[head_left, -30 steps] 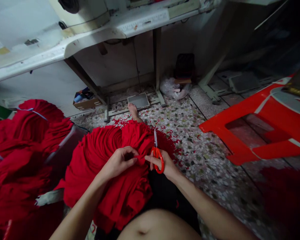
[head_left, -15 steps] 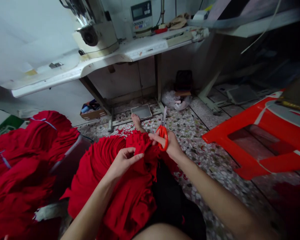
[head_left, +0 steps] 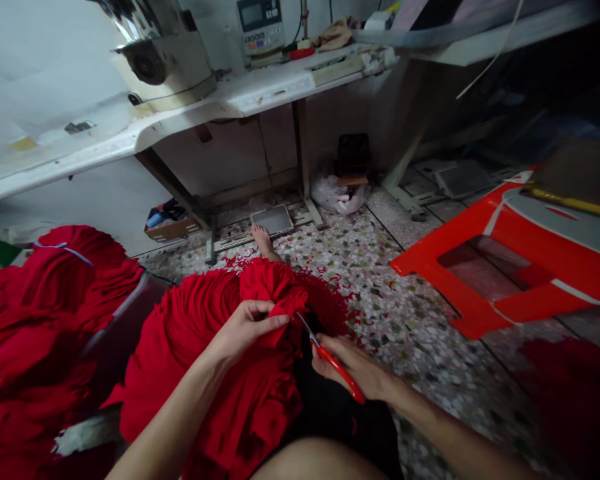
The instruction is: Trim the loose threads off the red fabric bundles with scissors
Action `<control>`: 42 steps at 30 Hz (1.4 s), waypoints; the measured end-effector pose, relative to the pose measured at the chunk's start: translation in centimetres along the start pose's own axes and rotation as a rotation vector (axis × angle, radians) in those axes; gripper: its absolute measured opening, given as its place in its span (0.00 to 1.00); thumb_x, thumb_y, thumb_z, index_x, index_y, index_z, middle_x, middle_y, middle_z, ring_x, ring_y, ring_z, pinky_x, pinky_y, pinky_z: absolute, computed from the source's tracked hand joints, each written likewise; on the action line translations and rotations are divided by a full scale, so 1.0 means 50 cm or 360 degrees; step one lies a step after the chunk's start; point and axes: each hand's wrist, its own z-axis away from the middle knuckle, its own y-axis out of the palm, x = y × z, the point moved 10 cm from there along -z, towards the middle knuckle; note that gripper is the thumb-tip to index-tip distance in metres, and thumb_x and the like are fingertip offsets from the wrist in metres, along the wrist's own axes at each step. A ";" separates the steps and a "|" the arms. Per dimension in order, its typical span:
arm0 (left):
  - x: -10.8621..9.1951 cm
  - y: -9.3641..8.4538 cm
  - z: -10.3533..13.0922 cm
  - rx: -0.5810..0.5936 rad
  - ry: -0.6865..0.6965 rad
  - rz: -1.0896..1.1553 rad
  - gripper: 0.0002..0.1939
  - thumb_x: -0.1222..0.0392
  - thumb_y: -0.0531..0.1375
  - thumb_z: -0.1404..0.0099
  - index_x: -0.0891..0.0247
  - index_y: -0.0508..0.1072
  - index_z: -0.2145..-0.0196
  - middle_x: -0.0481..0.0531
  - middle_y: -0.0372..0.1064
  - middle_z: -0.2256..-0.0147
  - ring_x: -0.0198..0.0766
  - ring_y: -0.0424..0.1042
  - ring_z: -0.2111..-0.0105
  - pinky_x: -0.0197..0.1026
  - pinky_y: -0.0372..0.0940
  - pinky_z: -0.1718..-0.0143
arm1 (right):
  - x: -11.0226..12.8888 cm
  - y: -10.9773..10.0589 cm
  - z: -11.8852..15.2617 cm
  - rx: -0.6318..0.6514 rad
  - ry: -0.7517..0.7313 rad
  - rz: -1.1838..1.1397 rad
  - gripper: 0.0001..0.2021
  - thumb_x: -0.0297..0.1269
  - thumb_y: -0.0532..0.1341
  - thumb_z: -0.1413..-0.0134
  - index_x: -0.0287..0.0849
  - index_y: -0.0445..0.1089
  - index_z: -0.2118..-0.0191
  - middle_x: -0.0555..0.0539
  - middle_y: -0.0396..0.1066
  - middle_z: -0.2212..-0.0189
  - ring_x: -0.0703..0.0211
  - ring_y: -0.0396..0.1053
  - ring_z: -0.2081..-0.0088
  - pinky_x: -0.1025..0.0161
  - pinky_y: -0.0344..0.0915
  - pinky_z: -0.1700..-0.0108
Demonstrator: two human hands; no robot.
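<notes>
A large heap of red fabric point(head_left: 220, 373) lies across my lap, its layers fanned and folded. My left hand point(head_left: 247, 328) pinches an edge of this fabric between thumb and fingers. Just right of it, my right hand point(head_left: 347, 365) is wrapped round the red handles of scissors point(head_left: 336, 367). The blades point up and left, and their tip touches or nearly touches the fabric edge beside my left fingertips. Whether the blades are parted is too small to tell.
More red fabric point(head_left: 70, 287), tied with pale strips, fills a container at the left. A red stool point(head_left: 520, 280) stands at the right. Ahead is a sewing machine point(head_left: 165, 67) on a white table point(head_left: 180, 120). Red scraps point(head_left: 325, 300) lie on the floor by a bare foot point(head_left: 263, 240).
My right hand has moved down with the scissors, which have turned from upright to pointing up-left at the fabric. The left hand still pinches the fabric. The view has shifted slightly right.
</notes>
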 end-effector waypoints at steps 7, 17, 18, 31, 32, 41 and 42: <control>0.009 0.011 0.007 0.0154 -0.0024 -0.0189 0.15 0.51 0.74 0.41 0.67 0.86 0.63 0.54 0.80 0.68 0.34 0.72 0.70 0.34 0.64 0.64 | 0.039 0.011 -0.025 0.0145 -0.0114 0.0056 0.14 0.46 0.62 0.34 0.43 0.65 0.66 0.54 0.69 0.74 0.63 0.63 0.73 0.66 0.57 0.69; 0.023 0.000 0.014 0.0135 -0.0054 -0.0217 0.18 0.48 0.74 0.43 0.68 0.86 0.65 0.54 0.79 0.71 0.35 0.70 0.74 0.36 0.64 0.69 | -0.055 0.031 -0.011 -0.0070 0.0191 0.0032 0.22 0.53 0.73 0.48 0.41 0.68 0.74 0.57 0.63 0.82 0.64 0.56 0.76 0.67 0.48 0.75; 0.022 0.003 0.015 0.0154 -0.0049 -0.0237 0.18 0.48 0.74 0.43 0.68 0.86 0.64 0.55 0.79 0.71 0.36 0.70 0.73 0.36 0.64 0.68 | -0.055 0.034 -0.007 -0.0056 0.0176 0.0030 0.21 0.52 0.73 0.48 0.41 0.68 0.73 0.57 0.64 0.81 0.64 0.56 0.76 0.67 0.49 0.75; 0.019 0.071 0.013 0.0471 0.0014 -0.0562 0.19 0.46 0.68 0.36 0.68 0.85 0.63 0.53 0.76 0.71 0.36 0.67 0.71 0.37 0.63 0.66 | -0.022 0.041 0.003 -0.0048 0.0073 -0.0030 0.18 0.48 0.71 0.44 0.42 0.66 0.70 0.57 0.64 0.78 0.64 0.58 0.75 0.67 0.51 0.73; 0.018 0.073 0.013 0.0483 0.0013 -0.0573 0.20 0.46 0.68 0.36 0.69 0.85 0.63 0.53 0.75 0.71 0.36 0.67 0.71 0.37 0.63 0.66 | -0.032 0.040 0.004 -0.0094 0.0117 -0.0052 0.20 0.50 0.72 0.46 0.41 0.66 0.72 0.57 0.64 0.79 0.65 0.57 0.75 0.67 0.50 0.73; -0.014 0.064 0.061 0.0530 0.0145 -0.0735 0.17 0.48 0.66 0.32 0.67 0.80 0.69 0.50 0.66 0.70 0.34 0.63 0.70 0.35 0.59 0.68 | -0.078 0.051 0.012 -0.0219 0.0228 -0.0198 0.25 0.56 0.76 0.55 0.40 0.67 0.77 0.57 0.62 0.81 0.65 0.54 0.75 0.68 0.50 0.74; -0.008 0.058 0.067 0.0511 0.0124 -0.0724 0.17 0.48 0.66 0.32 0.67 0.80 0.68 0.49 0.66 0.70 0.34 0.63 0.70 0.35 0.59 0.68 | -0.071 0.055 0.010 -0.0190 0.0216 -0.0203 0.25 0.55 0.76 0.54 0.40 0.67 0.77 0.57 0.62 0.81 0.65 0.53 0.76 0.67 0.50 0.75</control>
